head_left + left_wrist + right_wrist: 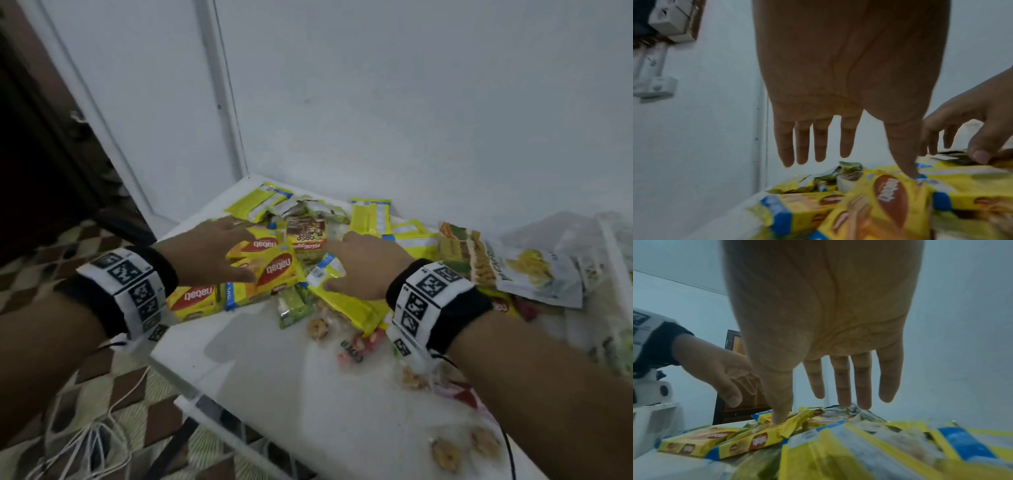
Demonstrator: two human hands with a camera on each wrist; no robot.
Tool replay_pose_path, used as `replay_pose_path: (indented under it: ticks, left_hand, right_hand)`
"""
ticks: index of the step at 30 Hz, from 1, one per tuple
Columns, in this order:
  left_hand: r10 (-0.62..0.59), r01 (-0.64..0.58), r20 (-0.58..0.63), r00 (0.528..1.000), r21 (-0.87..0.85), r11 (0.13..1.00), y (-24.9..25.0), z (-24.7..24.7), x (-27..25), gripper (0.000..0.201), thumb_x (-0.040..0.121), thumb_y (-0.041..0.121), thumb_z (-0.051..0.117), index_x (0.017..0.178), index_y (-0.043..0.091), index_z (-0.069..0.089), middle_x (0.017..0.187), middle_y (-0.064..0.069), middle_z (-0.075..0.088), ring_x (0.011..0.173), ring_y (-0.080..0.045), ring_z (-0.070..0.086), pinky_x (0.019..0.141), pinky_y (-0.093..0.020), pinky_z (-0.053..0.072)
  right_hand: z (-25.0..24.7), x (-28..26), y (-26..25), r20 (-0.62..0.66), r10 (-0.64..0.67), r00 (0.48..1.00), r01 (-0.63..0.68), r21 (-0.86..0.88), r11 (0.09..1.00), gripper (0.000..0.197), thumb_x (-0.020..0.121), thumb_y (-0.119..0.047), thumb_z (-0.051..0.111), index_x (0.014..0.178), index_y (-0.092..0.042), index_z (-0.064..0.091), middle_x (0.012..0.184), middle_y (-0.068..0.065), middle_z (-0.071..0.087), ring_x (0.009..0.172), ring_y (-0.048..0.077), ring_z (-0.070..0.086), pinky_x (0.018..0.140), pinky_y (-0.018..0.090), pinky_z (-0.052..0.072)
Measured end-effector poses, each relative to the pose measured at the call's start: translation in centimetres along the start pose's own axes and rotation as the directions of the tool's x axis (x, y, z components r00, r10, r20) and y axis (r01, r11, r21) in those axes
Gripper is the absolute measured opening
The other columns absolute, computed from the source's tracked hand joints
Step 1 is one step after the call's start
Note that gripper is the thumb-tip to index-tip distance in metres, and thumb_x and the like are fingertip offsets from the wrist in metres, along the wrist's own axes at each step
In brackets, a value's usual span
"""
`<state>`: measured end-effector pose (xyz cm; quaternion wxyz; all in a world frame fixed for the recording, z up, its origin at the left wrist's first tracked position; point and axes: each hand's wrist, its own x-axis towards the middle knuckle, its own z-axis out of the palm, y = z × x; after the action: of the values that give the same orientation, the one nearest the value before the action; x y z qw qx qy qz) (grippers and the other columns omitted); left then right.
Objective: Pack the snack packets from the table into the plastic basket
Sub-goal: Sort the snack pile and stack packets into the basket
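Many snack packets lie heaped on a white table (260,363). My left hand (241,256) hovers flat over the pile, fingers straight and spread. Its thumb touches a yellow Nabati wafer packet (275,270). In the left wrist view the left hand (859,165) hangs above that Nabati packet (890,199), thumb tip on it. My right hand (330,266) reaches in beside it with straight fingers. In the right wrist view the right hand (818,410) has its thumb tip pressing on a Nabati packet (756,439). A long yellow packet (346,305) lies under that hand. Neither hand holds anything.
A brown chocolate packet (306,229), green wafer packets (294,305) and a large chips bag (534,274) lie in the pile. Clear cookie packets (445,455) sit near the front. A pale translucent rim (613,246) shows at far right. The table's left edge drops to a patterned floor (113,394).
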<state>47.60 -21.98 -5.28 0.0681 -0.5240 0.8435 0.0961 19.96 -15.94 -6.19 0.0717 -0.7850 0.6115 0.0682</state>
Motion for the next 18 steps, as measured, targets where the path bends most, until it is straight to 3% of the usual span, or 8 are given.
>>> replay_pose_path:
  ticks: [3, 5, 7, 9, 10, 13, 18]
  left_hand:
    - [-0.073, 0.058, 0.165, 0.984, 0.092, 0.994, -4.0, 0.3, -0.3, 0.148, 0.030, 0.111, 0.031, 0.157, 0.038, 0.021, 0.158, -0.001, 0.029, 0.142, -0.026, 0.038, 0.114, -0.045, 0.038]
    - [-0.098, 0.065, 0.240, 0.966, 0.142, 0.988, -6.3, 0.5, 0.0, 0.157, 0.021, 0.113, 0.029, 0.158, 0.038, 0.014, 0.163, -0.001, 0.022, 0.145, -0.026, 0.035, 0.115, -0.046, 0.037]
    - [-0.115, 0.063, 0.309, 0.944, 0.172, 0.983, -7.8, 0.5, 0.2, 0.145, 0.036, 0.106, 0.052, 0.158, 0.037, 0.013, 0.161, 0.000, 0.026, 0.141, -0.024, 0.041, 0.112, -0.043, 0.040]
    - [-0.102, 0.040, 0.346, 0.933, 0.182, 0.983, -8.8, 1.1, 0.5, 0.129, 0.059, 0.079, 0.078, 0.158, 0.035, 0.009, 0.152, 0.000, 0.036, 0.132, -0.022, 0.049, 0.103, -0.037, 0.045]
    - [-0.081, 0.018, 0.351, 0.933, 0.179, 0.984, -9.1, 1.4, 0.7, 0.127, 0.063, 0.070, 0.083, 0.158, 0.033, 0.007, 0.148, 0.000, 0.039, 0.128, -0.022, 0.051, 0.099, -0.036, 0.047]
    - [0.015, -0.073, 0.342, 0.939, 0.159, 0.985, -9.5, 1.8, 1.7, 0.125, 0.064, 0.067, 0.084, 0.156, 0.030, 0.009, 0.140, 0.000, 0.043, 0.119, -0.022, 0.055, 0.094, -0.036, 0.051]
    - [0.148, -0.204, 0.337, 0.930, 0.137, 0.969, -10.2, -1.1, 4.2, 0.092, 0.074, 0.072, 0.074, 0.146, 0.028, 0.038, 0.135, 0.001, 0.056, 0.115, -0.019, 0.055, 0.102, -0.037, 0.046]
  right_hand:
    - [0.0, 2.7, -2.7, -0.027, -0.024, 0.999, 0.025, 0.019, 1.000, 0.071, 0.089, -0.066, 0.060, 0.150, -0.040, 0.036, 0.136, 0.004, 0.049, 0.128, 0.030, 0.051, 0.094, 0.046, 0.050]
    - [-0.1, 4.5, -4.6, -0.019, -0.061, 0.998, 0.062, 0.031, 0.998, 0.080, 0.086, -0.067, 0.063, 0.154, -0.042, 0.028, 0.147, 0.005, 0.042, 0.137, 0.030, 0.043, 0.101, 0.047, 0.046]
    - [0.0, 6.3, -6.5, 0.004, -0.107, 0.994, 0.107, 0.032, 0.994, 0.090, 0.081, -0.068, 0.069, 0.155, -0.046, 0.022, 0.155, 0.004, 0.035, 0.143, 0.029, 0.034, 0.109, 0.049, 0.041]
    - [0.3, 7.8, -8.0, 0.059, -0.126, 0.990, 0.125, 0.018, 0.992, 0.097, 0.076, -0.069, 0.073, 0.155, -0.049, 0.020, 0.159, 0.002, 0.030, 0.145, 0.030, 0.030, 0.113, 0.053, 0.038]
    - [0.5, 8.2, -8.6, 0.103, -0.110, 0.989, 0.110, 0.003, 0.994, 0.098, 0.076, -0.068, 0.075, 0.155, -0.049, 0.020, 0.161, 0.001, 0.027, 0.146, 0.030, 0.028, 0.113, 0.054, 0.037]
    - [0.6, 8.9, -9.4, 0.178, -0.062, 0.982, 0.078, -0.090, 0.993, 0.088, 0.078, -0.055, 0.080, 0.152, -0.043, 0.033, 0.155, 0.001, 0.034, 0.139, 0.029, 0.031, 0.107, 0.051, 0.043]
    - [-1.0, 9.1, -8.7, 0.251, 0.026, 0.968, -0.016, -0.043, 0.999, 0.083, 0.070, -0.055, 0.086, 0.143, -0.043, 0.046, 0.138, -0.001, 0.044, 0.130, 0.024, 0.039, 0.102, 0.047, 0.045]
